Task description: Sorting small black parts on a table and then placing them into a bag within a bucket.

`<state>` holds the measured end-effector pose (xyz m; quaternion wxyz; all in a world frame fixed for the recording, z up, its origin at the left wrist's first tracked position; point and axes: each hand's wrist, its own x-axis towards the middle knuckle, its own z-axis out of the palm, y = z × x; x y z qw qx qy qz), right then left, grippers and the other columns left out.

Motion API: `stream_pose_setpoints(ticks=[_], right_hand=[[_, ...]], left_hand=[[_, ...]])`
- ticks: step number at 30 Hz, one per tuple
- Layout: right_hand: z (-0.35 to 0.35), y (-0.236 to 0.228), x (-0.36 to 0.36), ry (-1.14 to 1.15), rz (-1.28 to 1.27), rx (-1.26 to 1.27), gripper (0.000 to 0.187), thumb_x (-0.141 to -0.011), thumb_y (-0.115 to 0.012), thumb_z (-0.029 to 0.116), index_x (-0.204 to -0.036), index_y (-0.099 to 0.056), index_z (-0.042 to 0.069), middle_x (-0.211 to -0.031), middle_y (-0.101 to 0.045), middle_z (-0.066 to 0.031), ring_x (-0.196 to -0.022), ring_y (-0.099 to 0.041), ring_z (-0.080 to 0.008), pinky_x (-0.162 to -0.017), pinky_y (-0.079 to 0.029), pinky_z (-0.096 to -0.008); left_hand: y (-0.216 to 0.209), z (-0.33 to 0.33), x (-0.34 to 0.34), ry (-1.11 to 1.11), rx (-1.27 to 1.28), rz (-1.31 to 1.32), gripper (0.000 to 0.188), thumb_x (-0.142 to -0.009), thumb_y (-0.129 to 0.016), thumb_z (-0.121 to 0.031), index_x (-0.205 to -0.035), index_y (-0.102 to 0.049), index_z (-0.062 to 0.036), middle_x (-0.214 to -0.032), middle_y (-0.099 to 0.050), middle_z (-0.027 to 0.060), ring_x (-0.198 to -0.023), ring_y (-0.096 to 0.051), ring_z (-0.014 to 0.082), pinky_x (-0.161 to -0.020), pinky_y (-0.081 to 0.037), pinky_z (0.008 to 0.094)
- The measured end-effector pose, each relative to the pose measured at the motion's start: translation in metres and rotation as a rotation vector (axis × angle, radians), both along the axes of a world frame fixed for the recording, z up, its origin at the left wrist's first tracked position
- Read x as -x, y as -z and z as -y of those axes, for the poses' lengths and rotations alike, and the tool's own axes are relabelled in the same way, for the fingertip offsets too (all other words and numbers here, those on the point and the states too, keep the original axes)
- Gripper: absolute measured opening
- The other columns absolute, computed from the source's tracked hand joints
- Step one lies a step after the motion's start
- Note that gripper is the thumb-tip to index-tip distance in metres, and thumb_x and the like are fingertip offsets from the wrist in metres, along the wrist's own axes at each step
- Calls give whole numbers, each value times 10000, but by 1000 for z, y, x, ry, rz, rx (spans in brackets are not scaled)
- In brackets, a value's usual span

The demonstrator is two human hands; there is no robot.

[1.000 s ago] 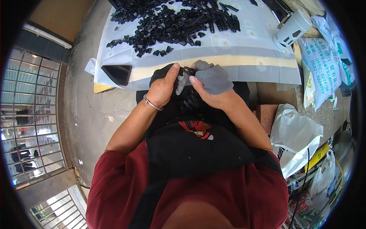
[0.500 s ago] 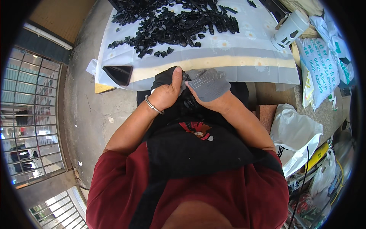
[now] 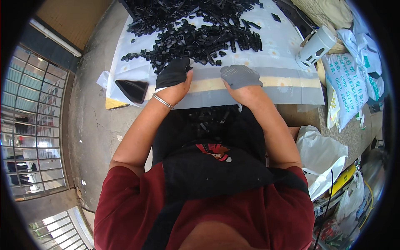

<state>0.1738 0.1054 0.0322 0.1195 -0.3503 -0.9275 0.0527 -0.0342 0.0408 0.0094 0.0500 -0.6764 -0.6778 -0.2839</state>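
My left hand (image 3: 175, 78), in a black glove with the thumb bare, is at the near edge of a heap of small black plastic pieces (image 3: 187, 43). Its fingers are curled and the thumb lies against them; what they hold is hidden against the dark heap. My right hand (image 3: 242, 78), in a grey dotted glove, rests over the table's front strip, apart from the heap. Its fingers bend under, out of sight, so anything in them is hidden. More black pieces (image 3: 210, 118) lie in my lap, on the dark apron (image 3: 216, 175).
A phone (image 3: 132, 90) lies at the table's left front corner, on the flowered cover (image 3: 287, 54). At the right stands a white tumbler (image 3: 315, 48). Beyond it are printed plastic bags (image 3: 343, 87). A white sack (image 3: 318, 154) sits beside my right arm.
Both hands were together above my lap. They have moved apart and forward over the table, the left to the heap's edge and the right to the front strip. The pieces in my lap show more.
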Motion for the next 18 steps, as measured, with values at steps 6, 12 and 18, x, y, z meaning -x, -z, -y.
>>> stream_pose_setpoints(ticks=[6, 12, 18], right_hand=[[-43, 11, 57, 129, 20, -54, 171, -765, -548, 165, -910, -585, 82, -828, -600, -129, -822, -585, -300, -685, -476, -420], [-39, 15, 58, 172, 56, 19, 218, -734, -589, 168, -930, -564, 75, -836, -603, -133, -826, -585, -309, -685, -470, -430], [-17, 12, 31, 136, 13, 10, 250, -749, -585, 215, -956, -549, 79, -834, -601, -136, -863, -572, -309, -710, -459, -433]], left_hand=[[3, -54, -1, -24, 204, -128, 317, -762, -551, -172, -1073, -520, -124, -1014, -542, 146, -888, -559, 309, -720, -473, 391], [15, -42, -8, 41, 168, -155, 272, -747, -575, -216, -1004, -551, -133, -993, -540, 115, -879, -577, 285, -711, -479, 393], [11, -17, -2, 91, 35, -150, 290, -712, -619, -250, -956, -567, -103, -929, -555, 108, -854, -569, 274, -712, -466, 374]])
